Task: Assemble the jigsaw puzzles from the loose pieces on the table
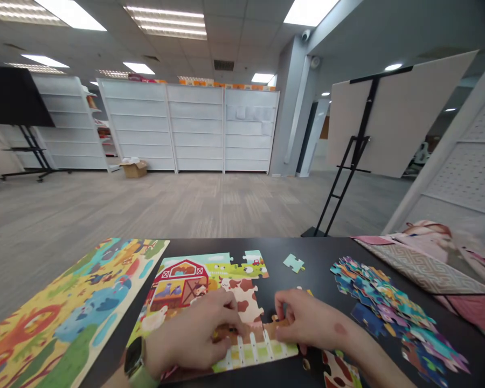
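A partly assembled farm jigsaw puzzle lies on the black table, showing a red barn, a brown-and-white cow and a white fence. My left hand, with a watch on its wrist, is over its lower middle, fingers curled and thumb and forefinger gripping at the fence section. At the lower right edge my right hand pinches a fence puzzle piece that sits against the assembled part. Under my right forearm lies a loose cow-patterned piece. A pale blue-green piece rests apart, beyond my right hand.
A colourful animal picture board covers the table's left side. On the right is a heap of loose puzzle pieces, with a pink patterned cloth bag beyond it. Past the table stand an easel board and white shelves.
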`<state>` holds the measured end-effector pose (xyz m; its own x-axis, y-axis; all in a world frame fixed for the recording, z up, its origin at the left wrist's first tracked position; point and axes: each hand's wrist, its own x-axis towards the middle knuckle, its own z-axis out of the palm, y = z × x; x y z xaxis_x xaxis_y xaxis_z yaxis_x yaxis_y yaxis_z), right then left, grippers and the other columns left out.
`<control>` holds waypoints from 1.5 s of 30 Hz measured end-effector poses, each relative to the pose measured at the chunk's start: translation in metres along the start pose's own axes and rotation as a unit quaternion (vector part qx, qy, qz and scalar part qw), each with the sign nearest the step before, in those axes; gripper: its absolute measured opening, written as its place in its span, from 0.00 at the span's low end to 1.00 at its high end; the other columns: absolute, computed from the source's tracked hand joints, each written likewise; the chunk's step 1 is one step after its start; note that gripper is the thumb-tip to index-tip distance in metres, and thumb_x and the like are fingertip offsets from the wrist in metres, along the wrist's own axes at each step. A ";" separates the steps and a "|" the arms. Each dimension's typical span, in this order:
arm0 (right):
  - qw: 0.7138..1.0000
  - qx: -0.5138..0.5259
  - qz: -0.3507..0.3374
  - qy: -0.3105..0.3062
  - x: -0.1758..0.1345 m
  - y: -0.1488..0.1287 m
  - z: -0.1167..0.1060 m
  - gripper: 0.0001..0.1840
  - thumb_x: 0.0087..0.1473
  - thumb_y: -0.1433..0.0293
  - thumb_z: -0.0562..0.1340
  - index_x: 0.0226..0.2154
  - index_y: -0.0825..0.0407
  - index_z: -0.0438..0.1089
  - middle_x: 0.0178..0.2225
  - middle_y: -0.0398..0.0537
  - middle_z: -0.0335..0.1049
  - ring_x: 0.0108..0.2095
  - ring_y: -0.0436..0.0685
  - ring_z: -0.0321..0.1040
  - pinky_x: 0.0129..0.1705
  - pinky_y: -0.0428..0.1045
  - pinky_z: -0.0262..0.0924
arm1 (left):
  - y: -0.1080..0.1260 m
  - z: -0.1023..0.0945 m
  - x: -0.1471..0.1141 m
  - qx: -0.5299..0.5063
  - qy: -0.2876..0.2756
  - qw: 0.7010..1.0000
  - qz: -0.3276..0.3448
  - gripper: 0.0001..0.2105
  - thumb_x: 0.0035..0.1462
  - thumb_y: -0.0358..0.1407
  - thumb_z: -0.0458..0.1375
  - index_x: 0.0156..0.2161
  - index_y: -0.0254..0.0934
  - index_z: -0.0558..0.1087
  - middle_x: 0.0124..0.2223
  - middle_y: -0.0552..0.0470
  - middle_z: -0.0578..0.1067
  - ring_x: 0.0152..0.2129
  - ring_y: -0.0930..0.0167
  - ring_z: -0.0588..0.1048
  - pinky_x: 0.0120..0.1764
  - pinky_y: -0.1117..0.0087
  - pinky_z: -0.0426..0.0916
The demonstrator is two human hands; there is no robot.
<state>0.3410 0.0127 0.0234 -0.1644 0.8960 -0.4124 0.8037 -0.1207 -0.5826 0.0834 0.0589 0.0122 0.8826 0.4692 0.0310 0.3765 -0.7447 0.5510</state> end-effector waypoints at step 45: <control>0.945 0.248 -0.116 0.180 0.036 0.049 -0.005 0.17 0.52 0.59 0.63 0.42 0.50 0.67 0.28 0.39 0.67 0.26 0.52 0.68 0.28 0.46 0.61 | -0.022 0.037 0.019 0.099 0.042 0.979 0.171 0.07 0.69 0.40 0.57 0.46 0.54 0.77 0.49 0.58 0.72 0.46 0.70 0.70 0.49 0.72 0.62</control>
<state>0.3774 0.0407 -0.0164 -0.0259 0.9995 -0.0195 0.3885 -0.0079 -0.9214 0.1019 0.0664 -0.0306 0.9432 0.2074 0.2595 0.1174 -0.9389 0.3236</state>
